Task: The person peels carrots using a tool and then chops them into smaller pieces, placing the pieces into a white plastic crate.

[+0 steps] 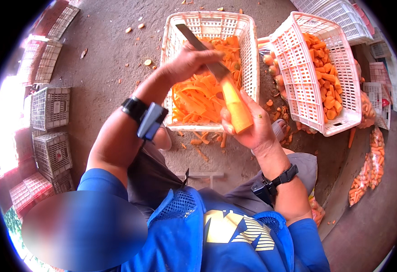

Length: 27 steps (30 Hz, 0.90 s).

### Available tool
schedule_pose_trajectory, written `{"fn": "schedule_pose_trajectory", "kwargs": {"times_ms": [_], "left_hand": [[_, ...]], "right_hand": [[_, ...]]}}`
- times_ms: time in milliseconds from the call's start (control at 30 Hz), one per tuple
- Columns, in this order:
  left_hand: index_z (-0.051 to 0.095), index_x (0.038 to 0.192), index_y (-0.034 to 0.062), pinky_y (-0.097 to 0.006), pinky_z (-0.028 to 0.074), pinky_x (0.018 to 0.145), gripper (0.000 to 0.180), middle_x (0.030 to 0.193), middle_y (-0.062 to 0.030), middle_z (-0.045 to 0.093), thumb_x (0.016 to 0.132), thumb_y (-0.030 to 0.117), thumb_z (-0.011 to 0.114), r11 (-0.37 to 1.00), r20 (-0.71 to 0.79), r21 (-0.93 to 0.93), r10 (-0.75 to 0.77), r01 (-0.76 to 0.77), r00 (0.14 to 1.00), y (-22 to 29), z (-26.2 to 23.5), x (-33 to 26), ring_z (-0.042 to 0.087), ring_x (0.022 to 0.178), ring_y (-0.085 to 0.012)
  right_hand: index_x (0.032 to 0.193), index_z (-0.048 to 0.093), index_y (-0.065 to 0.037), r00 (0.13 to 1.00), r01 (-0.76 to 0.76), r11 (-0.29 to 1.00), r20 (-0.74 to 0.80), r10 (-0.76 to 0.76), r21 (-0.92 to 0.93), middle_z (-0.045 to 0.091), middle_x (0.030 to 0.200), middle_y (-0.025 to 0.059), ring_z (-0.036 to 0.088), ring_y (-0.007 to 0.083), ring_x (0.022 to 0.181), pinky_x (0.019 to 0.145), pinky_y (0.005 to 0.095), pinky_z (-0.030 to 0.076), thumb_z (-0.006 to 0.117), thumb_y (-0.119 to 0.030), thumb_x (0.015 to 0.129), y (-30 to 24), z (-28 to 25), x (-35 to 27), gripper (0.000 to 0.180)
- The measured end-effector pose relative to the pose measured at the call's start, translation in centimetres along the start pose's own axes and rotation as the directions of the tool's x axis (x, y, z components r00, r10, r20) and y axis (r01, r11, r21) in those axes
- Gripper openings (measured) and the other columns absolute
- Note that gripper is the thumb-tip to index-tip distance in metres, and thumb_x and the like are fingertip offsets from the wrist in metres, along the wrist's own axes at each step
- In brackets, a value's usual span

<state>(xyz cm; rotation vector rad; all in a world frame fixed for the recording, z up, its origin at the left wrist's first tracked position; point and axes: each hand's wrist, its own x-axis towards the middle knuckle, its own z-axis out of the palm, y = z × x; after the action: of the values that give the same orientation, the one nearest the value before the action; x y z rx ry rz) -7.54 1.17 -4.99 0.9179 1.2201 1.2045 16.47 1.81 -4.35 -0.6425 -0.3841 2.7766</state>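
Note:
My left hand (190, 60) is closed around a long flat metal peeling blade (218, 70), whose other end juts out up and left past my fist. Its lower end lies against the narrow upper part of a thick carrot (235, 107). That carrot rests in my right hand (258, 121), fingers and thumb wrapped about it, its broad end toward me. Below both hands stands a white plastic crate (250, 59) with a pile of orange carrot peel strips (197, 100) in it. Exact blade edges are blurred.
To the right, a tilted white crate (293, 72) holds cut carrot pieces (328, 86). Bags of carrots (369, 167) lie farther right. Stacked crates (50, 109) line the left side. Peel scraps (202, 138) litter the floor near my feet.

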Motion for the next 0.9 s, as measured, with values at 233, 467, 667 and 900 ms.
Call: {"fn": "schedule_pose_trajectory", "kwargs": {"times_ms": [233, 467, 667, 900], "left_hand": [[0.070, 0.088, 0.0042, -0.017, 0.030, 0.043, 0.024, 0.065, 0.0017, 0.062, 0.088, 0.028, 0.069, 0.978, -0.437, 0.207, 0.084, 0.010, 0.896, -1.3, -5.3, 1.4, 0.043, 0.048, -0.0012], [0.068, 0.085, 0.0061, -0.019, 0.035, 0.044, 0.025, 0.066, 0.0005, 0.063, 0.093, 0.029, 0.062, 0.980, -0.087, 0.143, 0.155, -0.141, 0.984, 2.8, 3.2, -1.9, 0.048, 0.051, -0.0028], [0.068, 0.091, 0.0033, -0.025, 0.047, 0.060, 0.011, 0.072, -0.0014, 0.064, 0.089, 0.015, 0.068, 0.931, 0.271, 0.125, 0.299, -0.342, 0.915, 2.2, 8.7, -5.2, 0.058, 0.065, -0.0092], [0.066, 0.081, 0.0034, -0.021, 0.043, 0.052, 0.019, 0.067, 0.0008, 0.061, 0.088, 0.021, 0.069, 0.995, 0.194, 0.102, -0.025, 0.005, 0.981, 1.8, 5.4, -3.5, 0.057, 0.063, -0.0069]], "right_hand": [[0.118, 0.053, -0.003, 0.999, 0.017, 0.999, 0.046, -0.015, -0.027, 0.062, 0.088, 0.0128, 0.060, 0.0240, 0.068, 0.062, 0.0349, 0.049, 0.047, -0.041, 0.098, -1.0, 0.5, -0.5, 0.043], [0.119, 0.052, -0.002, 0.968, 0.144, 0.989, -0.211, -0.136, 0.026, 0.063, 0.094, 0.0127, 0.063, 0.0249, 0.083, 0.070, 0.0379, 0.051, 0.038, -0.035, 0.100, -1.7, 0.0, 0.5, 0.041], [0.123, 0.052, -0.007, 0.965, 0.038, 0.998, -0.258, -0.047, -0.039, 0.062, 0.100, 0.0089, 0.062, 0.0168, 0.080, 0.069, 0.0320, 0.052, 0.033, -0.042, 0.102, -1.3, 1.5, 1.0, 0.045], [0.114, 0.052, -0.007, 0.992, 0.036, 0.996, -0.115, -0.045, -0.078, 0.059, 0.084, 0.0065, 0.058, 0.0166, 0.064, 0.050, 0.0301, 0.046, 0.038, -0.041, 0.100, -0.2, 1.2, 0.8, 0.039]]}}
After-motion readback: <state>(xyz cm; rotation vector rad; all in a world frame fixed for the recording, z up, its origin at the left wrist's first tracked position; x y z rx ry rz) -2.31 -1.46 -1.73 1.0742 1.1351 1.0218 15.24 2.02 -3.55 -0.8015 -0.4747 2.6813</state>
